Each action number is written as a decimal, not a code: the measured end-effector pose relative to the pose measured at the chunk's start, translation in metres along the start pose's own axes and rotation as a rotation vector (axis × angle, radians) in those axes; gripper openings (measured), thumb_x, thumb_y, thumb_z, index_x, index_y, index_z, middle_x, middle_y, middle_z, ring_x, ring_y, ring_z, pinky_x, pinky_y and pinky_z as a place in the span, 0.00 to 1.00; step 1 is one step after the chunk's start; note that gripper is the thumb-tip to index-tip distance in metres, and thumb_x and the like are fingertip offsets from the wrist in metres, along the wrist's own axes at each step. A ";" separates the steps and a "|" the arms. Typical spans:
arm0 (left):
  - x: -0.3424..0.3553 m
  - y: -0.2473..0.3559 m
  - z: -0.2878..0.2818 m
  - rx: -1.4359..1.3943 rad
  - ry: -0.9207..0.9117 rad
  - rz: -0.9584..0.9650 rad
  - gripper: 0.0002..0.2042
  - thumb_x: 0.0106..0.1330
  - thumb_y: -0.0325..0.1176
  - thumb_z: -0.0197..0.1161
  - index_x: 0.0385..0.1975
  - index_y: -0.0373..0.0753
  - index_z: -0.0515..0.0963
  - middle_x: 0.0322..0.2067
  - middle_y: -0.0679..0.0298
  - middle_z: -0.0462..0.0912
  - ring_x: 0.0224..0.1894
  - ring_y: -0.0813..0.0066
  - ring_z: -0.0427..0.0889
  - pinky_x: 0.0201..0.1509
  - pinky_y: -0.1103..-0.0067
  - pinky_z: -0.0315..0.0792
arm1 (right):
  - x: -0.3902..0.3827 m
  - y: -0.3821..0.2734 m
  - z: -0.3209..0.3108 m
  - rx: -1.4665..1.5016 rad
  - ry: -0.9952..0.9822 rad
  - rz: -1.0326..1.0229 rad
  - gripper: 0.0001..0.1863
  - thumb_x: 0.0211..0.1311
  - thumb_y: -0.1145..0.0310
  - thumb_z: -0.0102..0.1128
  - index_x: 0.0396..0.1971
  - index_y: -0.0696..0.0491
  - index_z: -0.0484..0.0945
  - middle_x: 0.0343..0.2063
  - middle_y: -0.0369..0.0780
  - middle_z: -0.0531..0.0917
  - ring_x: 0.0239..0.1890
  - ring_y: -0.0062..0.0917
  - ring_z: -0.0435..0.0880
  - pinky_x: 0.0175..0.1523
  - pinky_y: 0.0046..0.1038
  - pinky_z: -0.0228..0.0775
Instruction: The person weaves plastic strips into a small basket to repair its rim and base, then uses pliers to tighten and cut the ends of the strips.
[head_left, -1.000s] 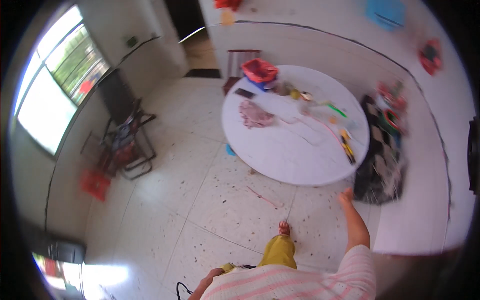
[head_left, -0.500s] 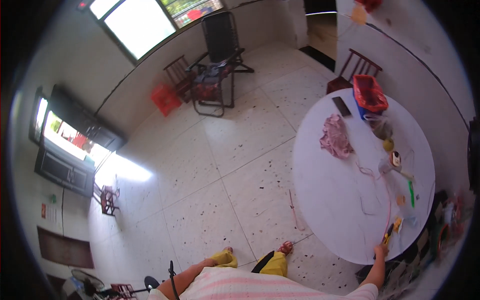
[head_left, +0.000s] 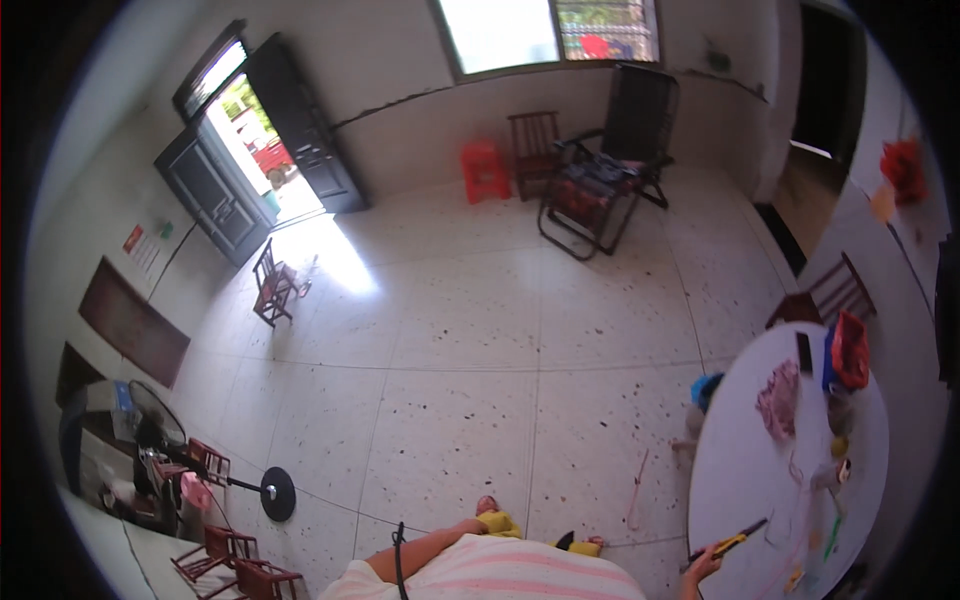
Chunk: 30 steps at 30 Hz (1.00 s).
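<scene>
The right hand (head_left: 704, 565) clasps 1 yellow-and-black tool (head_left: 738, 539) at the left edge of the counter (head_left: 718, 475); left of it, broad floor (head_left: 450, 420) spreads, and the left hand (head_left: 468, 526) lies by yellow trousers (head_left: 500, 523), fingers unreadable.

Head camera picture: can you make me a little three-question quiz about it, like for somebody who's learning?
1. Which of the person's hands holds the yellow-and-black tool?
2. True or false: the red stool stands to the right of the black reclining chair in the picture.
3. Which thing lies on the white table? A) standing fan B) pink cloth C) wooden chair

Key: 1. The right hand. 2. False, it stands to the left. 3. B.
</scene>
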<state>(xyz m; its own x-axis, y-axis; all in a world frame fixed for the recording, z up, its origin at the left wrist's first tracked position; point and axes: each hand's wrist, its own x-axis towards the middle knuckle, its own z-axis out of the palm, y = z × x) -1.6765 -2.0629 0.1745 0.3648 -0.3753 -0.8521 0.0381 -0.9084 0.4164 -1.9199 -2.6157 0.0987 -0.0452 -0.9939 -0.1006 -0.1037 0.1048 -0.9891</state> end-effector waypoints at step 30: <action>-0.072 -0.371 -0.324 -0.889 0.723 -0.131 0.14 0.62 0.38 0.65 0.41 0.35 0.83 0.36 0.53 0.87 0.39 0.62 0.86 0.46 0.71 0.78 | -0.551 0.035 0.660 -1.044 -1.040 0.969 0.12 0.69 0.65 0.52 0.24 0.52 0.70 0.18 0.38 0.71 0.20 0.31 0.72 0.26 0.36 0.69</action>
<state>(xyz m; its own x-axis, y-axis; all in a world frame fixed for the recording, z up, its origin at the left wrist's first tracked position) -1.4154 -1.6391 0.1836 0.7466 0.1667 -0.6441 0.6523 -0.3738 0.6594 -1.2429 -2.0866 0.0486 0.0808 -0.1312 -0.9880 -0.9783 0.1793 -0.1039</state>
